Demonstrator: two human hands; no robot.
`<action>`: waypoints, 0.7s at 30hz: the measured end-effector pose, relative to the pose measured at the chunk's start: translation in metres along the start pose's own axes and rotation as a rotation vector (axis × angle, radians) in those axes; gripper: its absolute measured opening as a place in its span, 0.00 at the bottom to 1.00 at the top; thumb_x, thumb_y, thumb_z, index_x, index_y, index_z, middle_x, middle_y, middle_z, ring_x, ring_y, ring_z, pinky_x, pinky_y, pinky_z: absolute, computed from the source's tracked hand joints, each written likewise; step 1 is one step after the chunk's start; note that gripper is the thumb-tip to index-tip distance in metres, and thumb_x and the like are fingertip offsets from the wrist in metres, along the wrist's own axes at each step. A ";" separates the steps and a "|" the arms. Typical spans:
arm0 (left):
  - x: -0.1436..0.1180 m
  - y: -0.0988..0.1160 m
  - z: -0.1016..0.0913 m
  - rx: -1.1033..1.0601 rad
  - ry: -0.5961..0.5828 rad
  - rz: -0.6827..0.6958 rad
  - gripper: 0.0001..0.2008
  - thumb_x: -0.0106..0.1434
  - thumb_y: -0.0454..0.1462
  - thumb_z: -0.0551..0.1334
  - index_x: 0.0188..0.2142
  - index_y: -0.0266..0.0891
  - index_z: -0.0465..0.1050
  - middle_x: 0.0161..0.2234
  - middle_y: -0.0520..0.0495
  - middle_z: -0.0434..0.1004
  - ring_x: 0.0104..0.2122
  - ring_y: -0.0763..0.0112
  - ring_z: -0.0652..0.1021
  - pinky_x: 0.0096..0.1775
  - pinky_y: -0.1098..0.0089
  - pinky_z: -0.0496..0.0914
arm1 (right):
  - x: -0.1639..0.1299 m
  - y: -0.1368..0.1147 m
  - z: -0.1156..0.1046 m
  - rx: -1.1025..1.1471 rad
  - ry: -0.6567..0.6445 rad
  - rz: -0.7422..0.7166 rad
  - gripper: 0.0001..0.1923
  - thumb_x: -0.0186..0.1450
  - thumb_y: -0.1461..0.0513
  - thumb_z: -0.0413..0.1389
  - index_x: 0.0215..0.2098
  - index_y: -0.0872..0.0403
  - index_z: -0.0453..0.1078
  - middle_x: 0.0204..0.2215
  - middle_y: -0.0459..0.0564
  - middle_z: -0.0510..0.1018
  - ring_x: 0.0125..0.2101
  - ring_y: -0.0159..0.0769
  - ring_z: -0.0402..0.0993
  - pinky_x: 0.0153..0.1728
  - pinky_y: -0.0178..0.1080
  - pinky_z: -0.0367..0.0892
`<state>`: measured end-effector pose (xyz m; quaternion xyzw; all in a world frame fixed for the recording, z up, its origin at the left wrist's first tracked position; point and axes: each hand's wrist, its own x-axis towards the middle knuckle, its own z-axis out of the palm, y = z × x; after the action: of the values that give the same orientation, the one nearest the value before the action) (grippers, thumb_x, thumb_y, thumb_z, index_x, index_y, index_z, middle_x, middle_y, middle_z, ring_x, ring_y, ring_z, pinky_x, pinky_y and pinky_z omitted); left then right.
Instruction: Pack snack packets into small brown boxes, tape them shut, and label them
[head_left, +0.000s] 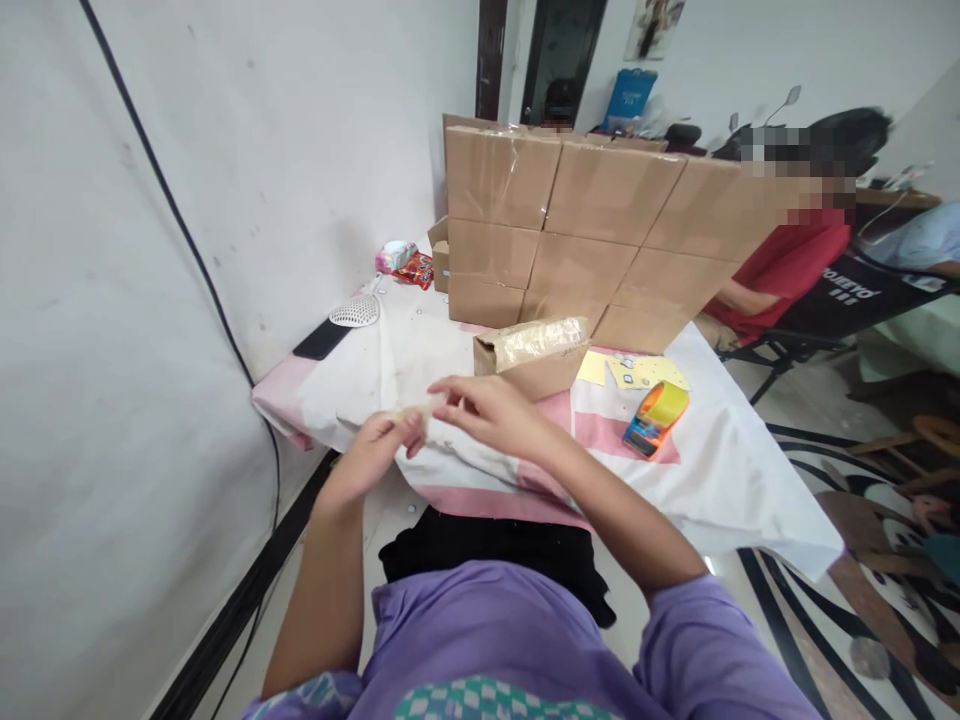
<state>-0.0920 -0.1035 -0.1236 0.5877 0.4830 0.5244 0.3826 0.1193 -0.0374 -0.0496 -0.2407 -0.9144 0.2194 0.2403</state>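
Observation:
My left hand is closed, thumb pressed to fingers, on a small pale yellowish strip that looks like a bit of tape. Just to its right is my right hand, fingers apart and slightly bent, their tips close to the strip; whether they touch it is unclear. Behind the right hand a small cardboard box rests on the table, with shiny clear tape over its top. An orange and blue tape dispenser with a yellowish roll lies farther right.
Stacked taped cardboard boxes form a wall at the table's back. Yellow paper sheets lie right of the small box. At left are a black phone, a white perforated object and a red packet. A person in red sits beyond.

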 end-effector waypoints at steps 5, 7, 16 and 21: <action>-0.011 -0.002 0.021 0.229 0.249 -0.026 0.16 0.62 0.50 0.67 0.29 0.42 0.68 0.23 0.56 0.66 0.23 0.73 0.68 0.27 0.71 0.61 | -0.012 -0.003 0.063 0.179 0.184 0.149 0.10 0.74 0.62 0.49 0.42 0.52 0.72 0.31 0.47 0.80 0.31 0.34 0.76 0.35 0.34 0.65; -0.018 -0.006 0.030 0.410 0.389 0.033 0.13 0.62 0.47 0.68 0.33 0.42 0.71 0.25 0.56 0.69 0.24 0.74 0.70 0.29 0.72 0.64 | -0.019 0.000 0.083 0.210 0.264 0.233 0.10 0.74 0.63 0.48 0.44 0.52 0.71 0.30 0.47 0.80 0.31 0.36 0.77 0.35 0.35 0.66; -0.032 -0.003 0.038 0.576 -0.017 0.160 0.12 0.68 0.42 0.60 0.48 0.44 0.77 0.43 0.46 0.77 0.40 0.67 0.78 0.42 0.67 0.73 | -0.036 0.016 0.107 0.338 0.431 0.360 0.10 0.73 0.63 0.48 0.38 0.52 0.71 0.32 0.48 0.82 0.32 0.36 0.79 0.36 0.36 0.69; -0.020 -0.008 0.026 0.242 0.154 0.157 0.23 0.66 0.50 0.61 0.57 0.45 0.73 0.59 0.42 0.72 0.59 0.57 0.73 0.52 0.62 0.72 | -0.038 0.018 0.108 0.254 0.440 0.312 0.11 0.72 0.62 0.49 0.42 0.53 0.74 0.35 0.51 0.83 0.34 0.39 0.80 0.39 0.39 0.72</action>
<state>-0.0671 -0.1196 -0.1407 0.6235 0.5230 0.5342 0.2288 0.0952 -0.0749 -0.1567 -0.3883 -0.7574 0.3090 0.4243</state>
